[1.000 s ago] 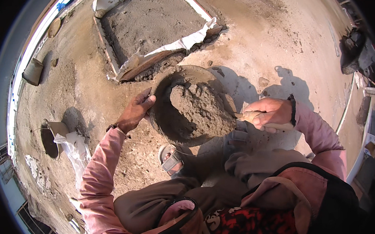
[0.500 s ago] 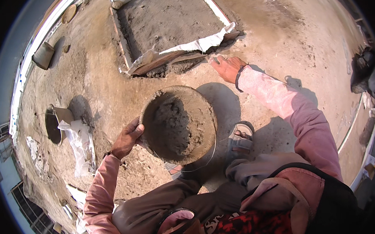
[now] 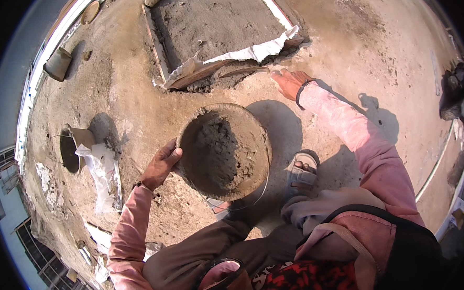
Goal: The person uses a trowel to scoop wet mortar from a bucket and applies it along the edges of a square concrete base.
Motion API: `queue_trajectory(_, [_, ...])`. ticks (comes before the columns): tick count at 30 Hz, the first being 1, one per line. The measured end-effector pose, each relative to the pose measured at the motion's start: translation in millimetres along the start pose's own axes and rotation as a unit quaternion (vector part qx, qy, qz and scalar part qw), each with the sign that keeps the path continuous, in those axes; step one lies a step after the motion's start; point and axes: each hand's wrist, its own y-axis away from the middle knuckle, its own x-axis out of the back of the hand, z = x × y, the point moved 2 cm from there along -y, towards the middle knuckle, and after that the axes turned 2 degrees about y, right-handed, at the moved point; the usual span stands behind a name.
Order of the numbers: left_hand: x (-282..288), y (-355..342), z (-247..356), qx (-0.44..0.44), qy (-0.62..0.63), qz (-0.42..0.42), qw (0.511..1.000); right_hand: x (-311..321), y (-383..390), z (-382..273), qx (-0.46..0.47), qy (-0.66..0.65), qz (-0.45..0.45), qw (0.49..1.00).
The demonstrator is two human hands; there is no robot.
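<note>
My left hand (image 3: 163, 161) grips the rim of a mud-caked round bucket (image 3: 224, 150), which holds wet mortar along its bottom and sides, above my sandaled feet. My right hand (image 3: 287, 83) reaches forward, closed on the wooden handle of a trowel (image 3: 243, 71). The trowel's blade lies against lumps of mortar (image 3: 200, 87) along the near outer edge of a square board form (image 3: 159, 57). The form is filled with grey mortar (image 3: 215, 25) and has crumpled white sheeting (image 3: 250, 50) along its near board.
A bucket (image 3: 68, 151) with white plastic sheet (image 3: 99, 173) stands on the left, another container (image 3: 57, 65) and a round basin (image 3: 90, 13) farther back. A dark heaped object (image 3: 452, 94) and long pale strips lie at the right. A wall with barred openings lines the far left.
My right hand has moved forward with the trowel, from the bucket to the form's near edge. The mound of mortar in the bucket is much smaller. The bucket shifted slightly.
</note>
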Motion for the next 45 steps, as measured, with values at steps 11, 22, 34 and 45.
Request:
queue_trajectory(11, [-1,9,-1,-0.036,-0.009,0.003,0.999,12,-17,3,0.033,-0.005,0.054,0.998])
queue_trajectory(22, [-17,4,23,-0.016,-0.034,-0.011,0.999,-14,-12,35,-0.003,0.033,0.033,0.999])
queue_trajectory(34, [-68,9,67,-0.019,-0.049,-0.048,0.997,130,126,-18,0.200,-0.127,0.018,0.971])
queue_trajectory(45, [-147,0,85,-0.098,-0.025,-0.010,0.995,16,152,-74,0.102,-0.105,-0.206,0.968])
